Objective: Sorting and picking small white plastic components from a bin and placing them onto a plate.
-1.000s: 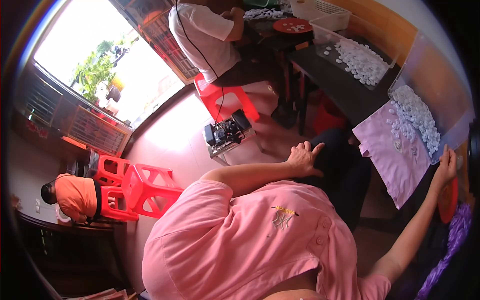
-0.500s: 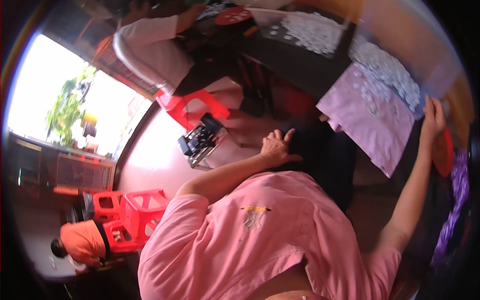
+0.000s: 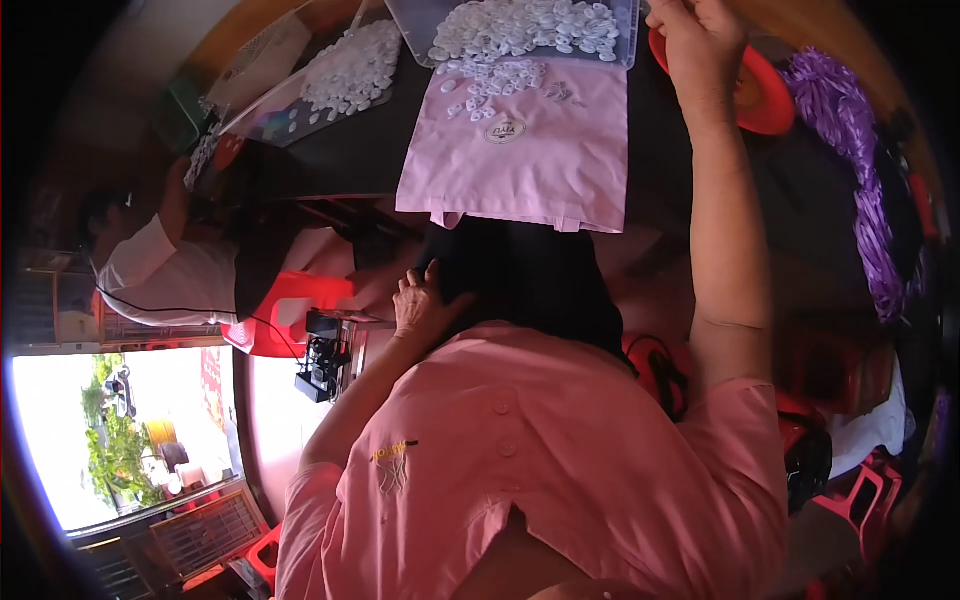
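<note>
My left hand (image 3: 420, 303) lies on my dark-clothed thigh, fingers apart, holding nothing. My right arm reaches far forward to the table. There my right hand (image 3: 700, 40) has its fingers curled beside the right wall of a clear plastic bin (image 3: 634, 40); whatever they hold is hidden. Many small white oval pieces (image 3: 530, 28) fill the bin. A loose heap of the same pieces (image 3: 490, 85) lies on a pink cloth (image 3: 540, 160), which spreads in front of the bin and hangs over the table's near edge. A red round plate (image 3: 765, 95) sits right of my hand.
Another clear tray of white pieces (image 3: 350, 75) stands on the dark table (image 3: 330, 160) to the left. A bundle of purple strips (image 3: 850, 160) lies at the right. A person in white (image 3: 175, 275) sits at the left beside a red stool (image 3: 300, 300).
My view has swung to the right, so the bin and cloth appear nearer the middle. My right hand stays by the bin's right side, its fingers now more curled. My left hand remains on my thigh.
</note>
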`<state>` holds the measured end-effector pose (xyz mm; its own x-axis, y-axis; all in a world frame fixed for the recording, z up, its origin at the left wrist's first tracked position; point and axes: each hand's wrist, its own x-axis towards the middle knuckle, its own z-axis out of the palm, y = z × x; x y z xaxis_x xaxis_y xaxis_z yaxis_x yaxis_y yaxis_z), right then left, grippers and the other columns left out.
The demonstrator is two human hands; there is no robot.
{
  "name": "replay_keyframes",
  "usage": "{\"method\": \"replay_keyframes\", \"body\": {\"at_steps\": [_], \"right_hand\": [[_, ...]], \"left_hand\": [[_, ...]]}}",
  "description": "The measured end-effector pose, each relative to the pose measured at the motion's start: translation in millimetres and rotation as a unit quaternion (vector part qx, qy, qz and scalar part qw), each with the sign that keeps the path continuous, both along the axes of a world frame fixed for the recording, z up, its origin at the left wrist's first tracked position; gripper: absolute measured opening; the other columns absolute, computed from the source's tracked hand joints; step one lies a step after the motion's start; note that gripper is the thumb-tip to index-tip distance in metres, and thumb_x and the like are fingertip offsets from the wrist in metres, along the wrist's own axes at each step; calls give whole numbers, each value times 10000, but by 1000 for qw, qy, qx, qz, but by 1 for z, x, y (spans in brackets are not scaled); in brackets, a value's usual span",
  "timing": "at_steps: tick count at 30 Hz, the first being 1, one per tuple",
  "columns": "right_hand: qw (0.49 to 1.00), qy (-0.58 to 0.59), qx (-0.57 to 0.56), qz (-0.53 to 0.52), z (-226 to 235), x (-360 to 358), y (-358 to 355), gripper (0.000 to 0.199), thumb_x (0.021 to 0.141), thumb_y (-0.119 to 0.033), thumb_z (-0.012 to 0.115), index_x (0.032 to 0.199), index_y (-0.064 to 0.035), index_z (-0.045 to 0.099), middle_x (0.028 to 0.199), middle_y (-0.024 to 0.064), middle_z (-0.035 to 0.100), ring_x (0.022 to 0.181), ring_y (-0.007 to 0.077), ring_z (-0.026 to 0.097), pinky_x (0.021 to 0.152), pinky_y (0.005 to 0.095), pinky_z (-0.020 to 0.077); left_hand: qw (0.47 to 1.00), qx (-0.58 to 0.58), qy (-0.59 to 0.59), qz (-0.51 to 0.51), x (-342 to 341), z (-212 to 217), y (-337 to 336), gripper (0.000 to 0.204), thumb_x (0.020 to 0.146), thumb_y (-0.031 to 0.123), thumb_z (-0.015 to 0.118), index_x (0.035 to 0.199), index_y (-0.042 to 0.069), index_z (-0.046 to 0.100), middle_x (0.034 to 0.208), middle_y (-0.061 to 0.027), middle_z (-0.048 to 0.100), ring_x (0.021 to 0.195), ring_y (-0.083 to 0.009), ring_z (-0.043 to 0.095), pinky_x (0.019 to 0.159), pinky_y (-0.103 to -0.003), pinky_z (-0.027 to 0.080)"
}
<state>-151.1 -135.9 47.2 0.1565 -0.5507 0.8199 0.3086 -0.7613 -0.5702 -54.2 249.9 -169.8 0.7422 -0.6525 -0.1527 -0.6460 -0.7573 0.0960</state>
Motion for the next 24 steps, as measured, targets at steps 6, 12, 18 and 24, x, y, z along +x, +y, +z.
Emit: {"method": "replay_keyframes", "body": {"at_steps": [6, 12, 18, 24], "right_hand": [[965, 229, 53, 112, -16, 7, -10, 60, 742, -42, 638, 764, 7, 610, 761, 87, 619, 753, 173, 574, 739, 274, 431], [906, 374, -163, 115, -50, 32, -14, 108, 845, -90, 617, 879, 3, 574, 666, 81, 563, 625, 127, 555, 574, 293, 420], [859, 449, -237, 56, -62, 34, -16, 111, 851, -76, 558, 941, -12, 575, 888, 175, 645, 839, 378, 625, 695, 434, 480], [771, 539, -338, -25, -68, 44, 2, 108, 897, -108, 520, 957, -43, 582, 916, 163, 612, 847, 383, 601, 694, 463, 465]], "left_hand": [[1000, -8, -6, 10, 10, -13, -4, 975, 712, 695, 626, 1421, 76, 374, 1218, -239, 482, 1088, -400, 491, 867, -519, 431], [999, -22, -4, 37, 17, -10, -9, 942, 711, 646, 644, 1424, 91, 379, 1188, -233, 485, 1081, -385, 486, 858, -500, 426], [997, -64, 16, 28, 17, -6, -8, 916, 710, 618, 651, 1413, 86, 402, 1151, -235, 491, 1066, -379, 485, 865, -483, 405], [993, -108, 7, 37, 17, -7, 12, 918, 709, 625, 648, 1411, 83, 409, 1115, -229, 486, 1013, -369, 487, 838, -477, 407]]}}
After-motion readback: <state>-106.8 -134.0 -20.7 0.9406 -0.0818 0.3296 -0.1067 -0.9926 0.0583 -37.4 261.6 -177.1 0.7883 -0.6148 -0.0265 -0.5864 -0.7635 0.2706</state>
